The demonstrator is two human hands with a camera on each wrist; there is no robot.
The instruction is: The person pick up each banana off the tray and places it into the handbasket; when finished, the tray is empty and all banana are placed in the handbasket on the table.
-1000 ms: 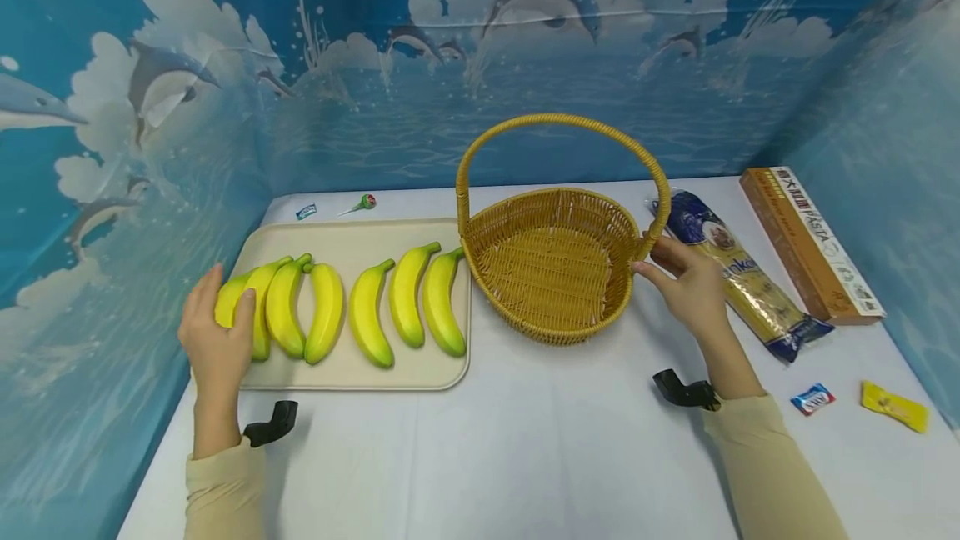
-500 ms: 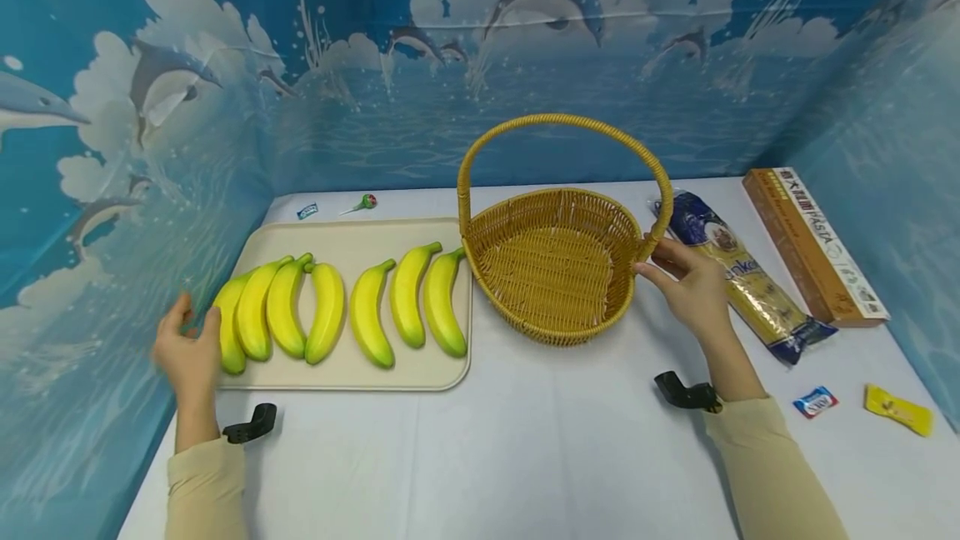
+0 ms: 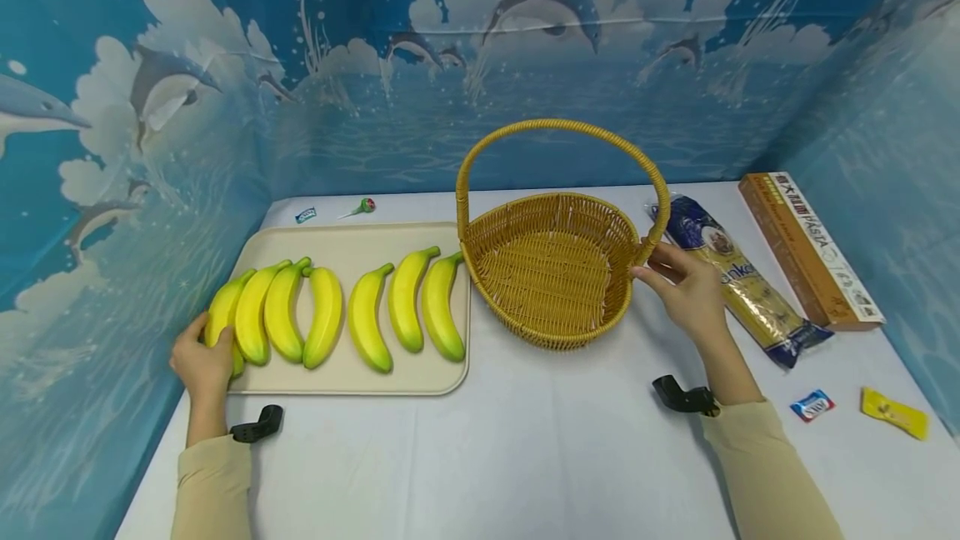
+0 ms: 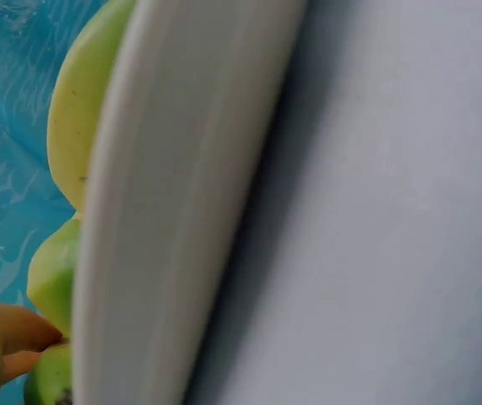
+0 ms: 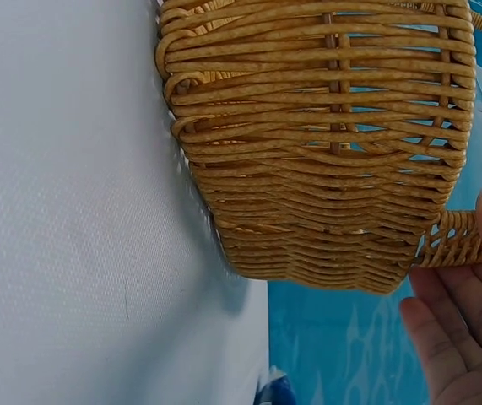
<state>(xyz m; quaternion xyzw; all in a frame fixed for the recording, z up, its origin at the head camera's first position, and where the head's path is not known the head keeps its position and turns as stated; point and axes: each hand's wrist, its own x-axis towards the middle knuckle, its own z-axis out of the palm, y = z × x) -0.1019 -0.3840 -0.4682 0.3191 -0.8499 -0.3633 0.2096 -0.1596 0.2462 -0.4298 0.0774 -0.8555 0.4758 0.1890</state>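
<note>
At the left end of the cream tray (image 3: 408,380), my left hand (image 3: 201,363) holds the lower part of the leftmost banana (image 3: 222,304) between thumb and fingers. Several more yellow bananas with green tips (image 3: 326,317) lie side by side on the tray. In the left wrist view, the tray's side (image 4: 165,211) hides most of the fruit, and the thumb meets a green banana end (image 4: 48,375). My right hand (image 3: 692,294) pinches the handle's base on the right of a woven basket (image 3: 557,211). The right wrist view has that hand (image 5: 468,329) around the wrapped handle foot (image 5: 456,240).
Right of the basket lie a blue-and-gold pasta bag (image 3: 738,277) and a brown pasta box (image 3: 810,248). Two small wrapped sweets, one blue and red (image 3: 812,405), one yellow (image 3: 894,413), lie nearer. Behind the tray are a lollipop (image 3: 366,205) and a small wrapper (image 3: 306,215).
My left hand let go of the leftmost bananas and swung left off them, then came back to grip the leftmost one's lower part. The right hand stays on the basket handle.
</note>
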